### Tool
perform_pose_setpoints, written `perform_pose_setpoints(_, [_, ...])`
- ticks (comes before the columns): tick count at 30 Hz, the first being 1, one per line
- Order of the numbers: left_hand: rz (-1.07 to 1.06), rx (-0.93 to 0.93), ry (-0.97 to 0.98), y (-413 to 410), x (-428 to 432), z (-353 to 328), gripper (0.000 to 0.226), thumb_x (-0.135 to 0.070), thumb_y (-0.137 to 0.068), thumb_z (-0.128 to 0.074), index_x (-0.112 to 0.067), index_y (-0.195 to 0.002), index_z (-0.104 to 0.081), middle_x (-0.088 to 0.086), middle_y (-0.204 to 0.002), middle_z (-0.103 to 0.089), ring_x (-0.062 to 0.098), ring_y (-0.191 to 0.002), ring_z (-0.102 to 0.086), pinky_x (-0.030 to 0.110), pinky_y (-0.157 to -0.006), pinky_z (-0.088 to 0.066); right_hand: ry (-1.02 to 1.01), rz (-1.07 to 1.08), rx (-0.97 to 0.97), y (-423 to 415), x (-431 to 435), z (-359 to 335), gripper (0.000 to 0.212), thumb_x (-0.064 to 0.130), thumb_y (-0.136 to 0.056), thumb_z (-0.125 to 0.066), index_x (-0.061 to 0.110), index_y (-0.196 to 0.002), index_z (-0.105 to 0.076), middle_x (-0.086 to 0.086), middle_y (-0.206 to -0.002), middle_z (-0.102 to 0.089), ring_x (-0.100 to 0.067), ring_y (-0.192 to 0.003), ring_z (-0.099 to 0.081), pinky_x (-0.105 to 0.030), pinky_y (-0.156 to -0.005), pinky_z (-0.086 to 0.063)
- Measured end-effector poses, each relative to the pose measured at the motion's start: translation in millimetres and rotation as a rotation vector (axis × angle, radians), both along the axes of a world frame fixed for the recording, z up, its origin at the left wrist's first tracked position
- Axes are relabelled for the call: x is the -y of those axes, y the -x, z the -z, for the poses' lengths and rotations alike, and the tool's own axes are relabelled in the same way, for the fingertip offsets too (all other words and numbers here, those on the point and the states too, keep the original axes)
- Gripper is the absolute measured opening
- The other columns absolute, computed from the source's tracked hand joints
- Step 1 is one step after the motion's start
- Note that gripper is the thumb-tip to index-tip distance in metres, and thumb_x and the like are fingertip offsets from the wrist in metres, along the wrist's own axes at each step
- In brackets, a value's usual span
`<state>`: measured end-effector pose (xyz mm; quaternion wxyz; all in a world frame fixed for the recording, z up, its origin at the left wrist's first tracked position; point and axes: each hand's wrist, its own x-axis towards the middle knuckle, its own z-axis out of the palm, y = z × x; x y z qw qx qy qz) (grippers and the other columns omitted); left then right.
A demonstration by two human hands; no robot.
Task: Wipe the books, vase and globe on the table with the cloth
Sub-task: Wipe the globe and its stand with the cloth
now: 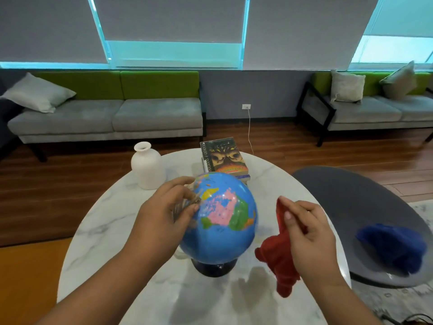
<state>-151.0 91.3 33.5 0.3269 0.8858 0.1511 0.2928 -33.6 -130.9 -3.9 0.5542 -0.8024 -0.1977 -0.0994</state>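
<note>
Your left hand [164, 214] is at the upper left side of the globe [222, 221], fingers curled round the clear arc of its frame and thumb against the blue surface. Your right hand [309, 233] is just right of the globe, apart from it, pinching the red cloth [281, 263] between thumb and fingers; the cloth hangs down over the table [112, 233]. The globe stands upright on its dark base near the table's middle. Behind it, the white vase [147, 167] stands at the far left and the books [225, 158] lie stacked at the far edge. A blue cloth [393, 247] lies on the gray seat [351, 195] to your right.
</note>
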Motion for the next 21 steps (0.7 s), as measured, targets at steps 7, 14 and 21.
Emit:
perform_pose_setpoints(7, [0.025, 0.022, 0.02, 1.5, 3.6, 2.1, 0.033, -0.009, -0.08, -0.073, -0.037, -0.081, -0.057, -0.028, -0.111, -0.06, -0.011, -0.105, -0.053, -0.001, -0.085, -0.037, -0.045, -0.029, -0.02, 2.4, -5.5, -10.4, 0.033, 0.002, -0.092, -0.057, 0.028, -0.108, -0.069, 0.007, -0.105, -0.055, 0.009, -0.099, -0.051, 0.002, -0.082, -0.035])
perform_pose_setpoints(14, [0.007, -0.006, 0.048, 2.8, 5.1, 0.7, 0.021, -0.013, -0.082, -0.071, -0.031, -0.084, -0.062, -0.029, -0.109, -0.06, -0.015, -0.104, -0.051, 0.005, -0.084, -0.039, -0.057, -0.061, 0.004, 3.5, -10.5, -11.5, 0.037, 0.0, -0.091, -0.057, 0.033, -0.104, -0.068, 0.006, -0.104, -0.056, 0.008, -0.1, -0.052, 0.0, -0.082, -0.037])
perform_pose_setpoints(21, [0.003, -0.002, 0.078, 2.6, 7.5, 2.1, 0.017, -0.013, -0.082, -0.071, -0.028, -0.085, -0.064, -0.03, -0.109, -0.059, -0.009, -0.107, -0.053, 0.013, -0.086, -0.044, -0.11, -0.071, -0.003, 1.1, -23.0, -25.3, 0.032, 0.003, -0.092, -0.057, 0.029, -0.106, -0.069, 0.007, -0.105, -0.057, 0.008, -0.101, -0.053, 0.0, -0.083, -0.037])
